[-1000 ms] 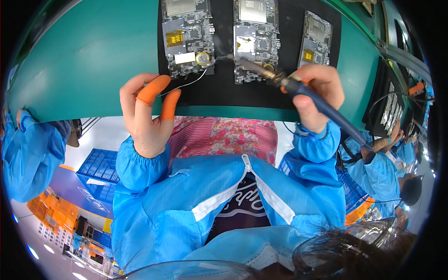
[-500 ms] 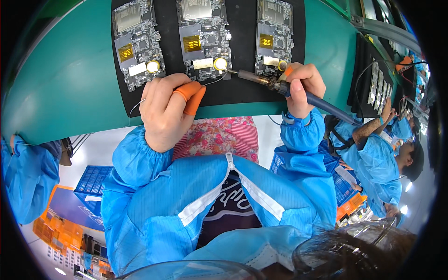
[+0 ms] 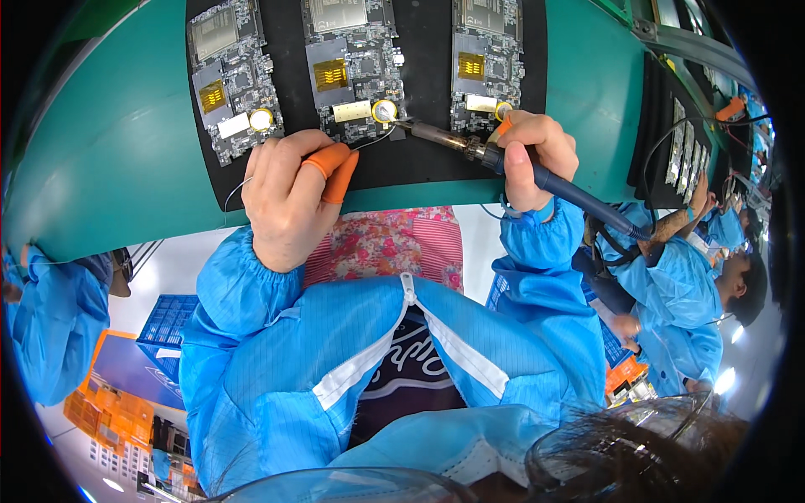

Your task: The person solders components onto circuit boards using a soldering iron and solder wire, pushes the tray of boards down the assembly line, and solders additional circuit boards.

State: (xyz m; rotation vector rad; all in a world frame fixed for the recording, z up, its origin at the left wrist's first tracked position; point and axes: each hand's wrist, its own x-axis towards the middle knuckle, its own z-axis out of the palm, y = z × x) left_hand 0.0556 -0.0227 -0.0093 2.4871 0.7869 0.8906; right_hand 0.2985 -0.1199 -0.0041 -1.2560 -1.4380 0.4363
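My right hand point(image 3: 532, 155) grips a blue-handled soldering iron point(image 3: 470, 147), its tip touching the round coin cell point(image 3: 384, 111) on the middle circuit board point(image 3: 348, 67). My left hand point(image 3: 293, 193), with orange finger cots on two fingers, pinches a thin solder wire point(image 3: 373, 141) that runs up to that same cell. The middle board lies between a left circuit board point(image 3: 225, 80) and a right circuit board point(image 3: 486, 59) on a black mat point(image 3: 419, 159).
The mat lies on a green conveyor belt point(image 3: 109, 168). A second black mat with boards point(image 3: 679, 142) sits to the right, where a person in a blue coat point(image 3: 696, 268) works. Another blue sleeve point(image 3: 42, 327) is at the left. A blue crate point(image 3: 168, 323) stands below.
The boards have shifted rightward in view. Both hands followed, bringing the iron tip and the solder wire onto the middle board's coin cell.
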